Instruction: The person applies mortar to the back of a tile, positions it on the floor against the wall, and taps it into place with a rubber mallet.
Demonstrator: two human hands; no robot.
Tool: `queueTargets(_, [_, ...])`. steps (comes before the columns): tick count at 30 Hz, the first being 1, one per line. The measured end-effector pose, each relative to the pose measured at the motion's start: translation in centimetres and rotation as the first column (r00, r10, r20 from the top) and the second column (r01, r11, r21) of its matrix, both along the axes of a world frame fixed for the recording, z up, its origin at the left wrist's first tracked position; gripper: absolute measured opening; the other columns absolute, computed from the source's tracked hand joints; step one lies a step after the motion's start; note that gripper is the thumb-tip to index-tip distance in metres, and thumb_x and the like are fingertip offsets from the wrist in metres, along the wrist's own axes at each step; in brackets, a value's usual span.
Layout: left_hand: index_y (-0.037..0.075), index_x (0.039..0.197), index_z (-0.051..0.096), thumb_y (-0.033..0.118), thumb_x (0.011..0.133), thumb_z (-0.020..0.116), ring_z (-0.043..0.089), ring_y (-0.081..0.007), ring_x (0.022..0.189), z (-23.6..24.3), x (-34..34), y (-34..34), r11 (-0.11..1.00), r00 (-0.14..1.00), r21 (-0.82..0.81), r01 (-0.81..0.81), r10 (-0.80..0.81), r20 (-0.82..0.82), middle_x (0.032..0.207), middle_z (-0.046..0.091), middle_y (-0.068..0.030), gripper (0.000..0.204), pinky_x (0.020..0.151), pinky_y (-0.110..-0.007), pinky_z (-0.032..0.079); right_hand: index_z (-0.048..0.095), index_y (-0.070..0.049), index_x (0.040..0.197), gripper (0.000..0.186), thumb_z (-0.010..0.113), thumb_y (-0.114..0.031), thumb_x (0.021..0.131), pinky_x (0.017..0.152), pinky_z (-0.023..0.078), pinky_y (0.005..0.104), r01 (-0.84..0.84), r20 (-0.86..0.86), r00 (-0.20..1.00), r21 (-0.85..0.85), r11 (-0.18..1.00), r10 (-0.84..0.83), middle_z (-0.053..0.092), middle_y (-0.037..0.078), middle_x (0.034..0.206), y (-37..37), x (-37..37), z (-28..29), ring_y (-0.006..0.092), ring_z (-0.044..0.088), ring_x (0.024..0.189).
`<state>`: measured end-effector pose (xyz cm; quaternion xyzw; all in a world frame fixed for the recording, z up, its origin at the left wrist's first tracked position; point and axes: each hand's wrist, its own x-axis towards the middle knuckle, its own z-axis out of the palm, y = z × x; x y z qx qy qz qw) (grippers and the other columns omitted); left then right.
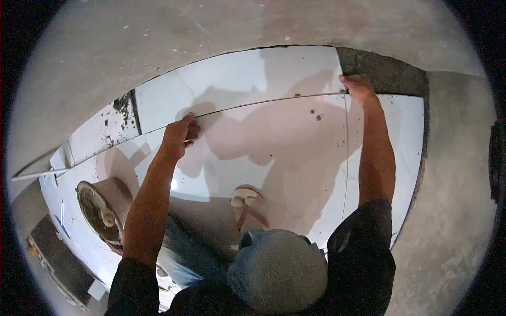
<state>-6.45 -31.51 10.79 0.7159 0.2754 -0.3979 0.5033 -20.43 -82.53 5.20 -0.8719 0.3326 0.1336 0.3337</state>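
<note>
Two bare hands work at a long, glossy white rectangular tile (232, 73) lying against the base of a grey plastered wall (200, 31). The left hand (181, 136), its fingers curled, has a fingertip at the tile's near edge; the right hand (360, 88) is at the near right corner, thumb on the tile's end. The undersides of the fingers are hidden, so whether either hand grips the tile cannot be told.

Beyond the right end, a rough, dark grey mortar bed (390, 73) fills the corner. To the left, past a dark gap, lies a shorter white tile (103, 129) spattered with dark mortar. In front spreads a floor of large white tiles (290, 163), dotted with small dark crumbs (315, 115) and crossed by shadows.

Beside the left forearm, a round, mortar-stained bucket (119, 194) stands tilted in the view, a rounded, tan knob-like end (108, 218) showing inside its mouth; the murky, grey-green matter around it appears to be wet mix.
</note>
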Motion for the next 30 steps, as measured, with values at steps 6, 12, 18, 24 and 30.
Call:
queueTargets(6, [0.0, 0.094, 0.067, 0.027, 0.084, 0.057, 0.065, -0.032, 0.084, -2.9, 3.1, 9.9, 0.766, 0.552, 0.625, -0.149, -0.46, 0.696, 0.091, 0.068, -0.0177, 0.03, 0.076, -0.04, 0.049, 0.062, -0.004, 0.112, 0.053, 0.069, -0.044, 0.079, 0.071, 0.046, 0.0334, 0.24, 0.094, 0.94, 0.503, 0.831, -0.328, 0.063, 0.007, 0.095, -6.1, -3.3, -3.1, 0.0182, 0.055, 0.081])
queueTargets(12, [0.002, 0.091, 0.068, 0.024, 0.083, 0.063, 0.061, -0.0182, 0.062, -2.4, 4.8, 15.1, 0.781, 0.722, 0.622, -0.047, -0.404, 0.562, 0.072, 0.066, -0.0111, 0.024, 0.059, -0.033, 0.048, 0.05, -0.02, 0.072, 0.028, 0.065, -0.04, 0.084, 0.048, 0.026, 0.0213, 0.392, -0.053, 0.917, 0.287, 0.874, -0.394, 0.037, -0.009, 0.061, 0.3, -0.5, -2.0, 0.004, 0.032, 0.053])
queueTargets(18, [0.001, 0.088, 0.068, 0.022, 0.081, 0.067, 0.056, -0.0133, 0.063, -3.8, 7.0, 16.3, 0.93, 0.857, 0.364, 0.059, -0.234, 0.459, 0.071, 0.064, -0.0061, 0.022, 0.058, -0.032, 0.046, 0.058, -0.011, 0.081, 0.04, 0.065, -0.051, 0.08, 0.055, 0.034, 0.0248, 0.164, -0.084, 0.985, 0.152, 0.975, -0.153, 0.048, -0.004, 0.07, -1.9, -0.9, -1.1, 0.0079, 0.042, 0.062])
queueTargets(24, [0.001, 0.088, 0.07, 0.023, 0.072, 0.074, 0.06, -0.0163, 0.06, -2.7, 6.5, 14.5, 0.866, 0.812, 0.494, 0.081, -0.345, 0.471, 0.071, 0.067, -0.0081, 0.028, 0.058, -0.032, 0.049, 0.062, -0.011, 0.091, 0.033, 0.068, -0.042, 0.08, 0.057, 0.037, 0.0256, 0.163, 0.023, 0.985, 0.219, 0.962, -0.173, 0.048, -0.005, 0.071, 0.7, -0.8, 1.1, 0.0085, 0.043, 0.064])
queueTargets(30, [0.001, 0.091, 0.069, 0.023, 0.072, 0.075, 0.061, -0.0163, 0.062, -4.6, 6.6, 15.5, 0.925, 0.832, 0.379, -0.016, -0.198, 0.518, 0.072, 0.067, -0.0081, 0.03, 0.059, -0.032, 0.05, 0.063, -0.006, 0.102, 0.037, 0.067, -0.036, 0.08, 0.061, 0.04, 0.0269, 0.119, 0.017, 0.992, 0.111, 0.987, -0.122, 0.055, -0.001, 0.08, 1.3, -0.1, 1.7, 0.0109, 0.048, 0.071])
